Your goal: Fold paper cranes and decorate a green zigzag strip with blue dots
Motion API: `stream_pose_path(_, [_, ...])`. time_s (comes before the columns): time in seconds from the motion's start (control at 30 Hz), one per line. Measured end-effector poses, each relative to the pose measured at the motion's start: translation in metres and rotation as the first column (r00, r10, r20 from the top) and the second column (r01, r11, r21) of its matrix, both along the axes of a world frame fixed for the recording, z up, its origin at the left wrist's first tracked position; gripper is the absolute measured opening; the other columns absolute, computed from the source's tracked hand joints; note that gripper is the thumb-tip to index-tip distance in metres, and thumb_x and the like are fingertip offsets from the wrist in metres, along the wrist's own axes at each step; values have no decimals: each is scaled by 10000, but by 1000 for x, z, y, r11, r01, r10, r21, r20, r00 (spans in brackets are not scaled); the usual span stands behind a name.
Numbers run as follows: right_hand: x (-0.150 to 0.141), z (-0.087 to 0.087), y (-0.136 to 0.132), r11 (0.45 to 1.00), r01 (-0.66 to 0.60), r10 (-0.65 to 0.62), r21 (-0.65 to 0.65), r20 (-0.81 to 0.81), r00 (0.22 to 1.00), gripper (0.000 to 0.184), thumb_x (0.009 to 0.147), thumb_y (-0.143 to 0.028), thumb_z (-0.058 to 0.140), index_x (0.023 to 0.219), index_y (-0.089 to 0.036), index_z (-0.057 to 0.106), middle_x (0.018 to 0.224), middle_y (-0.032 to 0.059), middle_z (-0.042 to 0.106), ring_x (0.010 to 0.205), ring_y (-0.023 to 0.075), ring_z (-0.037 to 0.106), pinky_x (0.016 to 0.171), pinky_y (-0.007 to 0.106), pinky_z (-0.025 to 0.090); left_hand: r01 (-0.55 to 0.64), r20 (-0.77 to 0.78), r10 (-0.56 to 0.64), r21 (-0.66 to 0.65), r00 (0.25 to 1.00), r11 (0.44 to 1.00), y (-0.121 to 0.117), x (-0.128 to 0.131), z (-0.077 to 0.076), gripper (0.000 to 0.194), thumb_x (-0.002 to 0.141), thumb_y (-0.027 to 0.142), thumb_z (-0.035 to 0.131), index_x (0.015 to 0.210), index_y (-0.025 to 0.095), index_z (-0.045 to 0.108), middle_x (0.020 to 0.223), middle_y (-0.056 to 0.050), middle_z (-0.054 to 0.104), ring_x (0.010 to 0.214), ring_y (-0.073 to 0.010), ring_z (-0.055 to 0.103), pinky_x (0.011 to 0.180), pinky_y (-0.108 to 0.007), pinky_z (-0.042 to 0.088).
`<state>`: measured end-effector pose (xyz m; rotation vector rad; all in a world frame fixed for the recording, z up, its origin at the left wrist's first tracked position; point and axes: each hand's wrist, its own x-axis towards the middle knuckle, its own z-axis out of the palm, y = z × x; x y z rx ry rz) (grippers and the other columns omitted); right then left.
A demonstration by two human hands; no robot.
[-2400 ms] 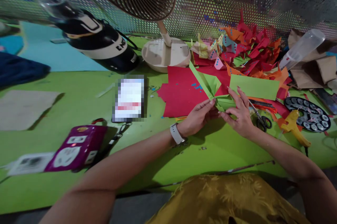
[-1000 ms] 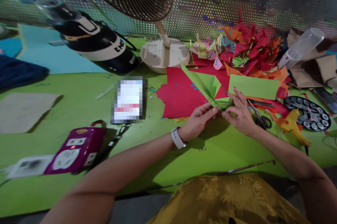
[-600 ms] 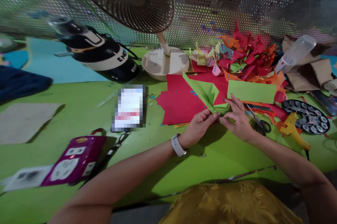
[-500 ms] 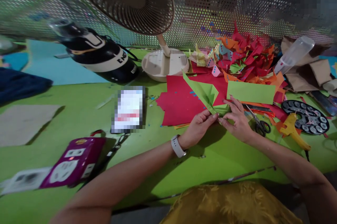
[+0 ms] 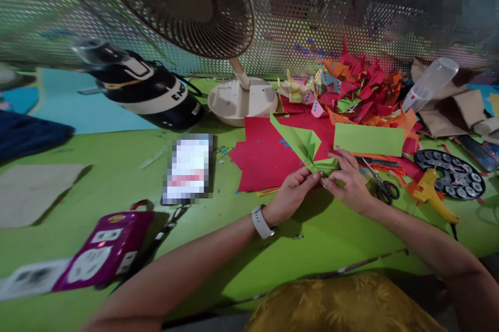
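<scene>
Back from the front edge of the green tabletop [image 5: 234, 254], the left hand [image 5: 290, 196] had thumb and fingers closed on the lower tip of the folded green paper [image 5: 298, 142]. Just beside it, the right hand [image 5: 350, 182] pinched the same piece, its upper fingers loosely parted near the right flap. The fold overlapped my view of a red sheet [image 5: 265, 158]. Toward the tabletop's right edge lay scissors [image 5: 382, 183] and a yellow glue gun [image 5: 431, 194].
</scene>
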<state>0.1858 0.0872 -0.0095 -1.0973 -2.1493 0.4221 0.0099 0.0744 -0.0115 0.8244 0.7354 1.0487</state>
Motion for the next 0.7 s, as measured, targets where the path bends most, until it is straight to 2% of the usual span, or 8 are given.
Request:
stream_pose_path(0.13, [-1, 1, 0, 1000, -7, 7, -5, -13, 1000, 278, 891, -326, 621, 633, -224, 639, 1335, 75, 623, 1414, 285, 384, 1149, 559, 303, 1, 1, -1, -10, 1000, 1000, 0, 0, 0, 251, 748, 408, 813, 809, 185, 717, 821, -6, 716, 787, -140, 630, 826, -290, 498])
stream_pose_path(0.37, [-1, 1, 0, 1000, 14, -14, 14, -1, 1000, 294, 898, -363, 619, 632, -241, 641, 1308, 63, 644, 1358, 275, 450, 1131, 530, 346, -5, 17, 6, -42, 1000, 999, 0, 0, -5, 286, 743, 394, 819, 939, 197, 750, 888, -21, 748, 822, -141, 647, 856, -296, 495])
stream_pose_path(0.7, [-1, 1, 0, 999, 3, -4, -35, -38, 999, 308, 891, -366, 637, 620, -220, 639, 1298, 86, 647, 1356, 282, 453, 1129, 557, 316, -24, -5, 23, -39, 1000, 999, 0, 0, -5, 317, 730, 415, 831, 926, 181, 746, 885, -17, 736, 817, -133, 634, 875, -286, 489])
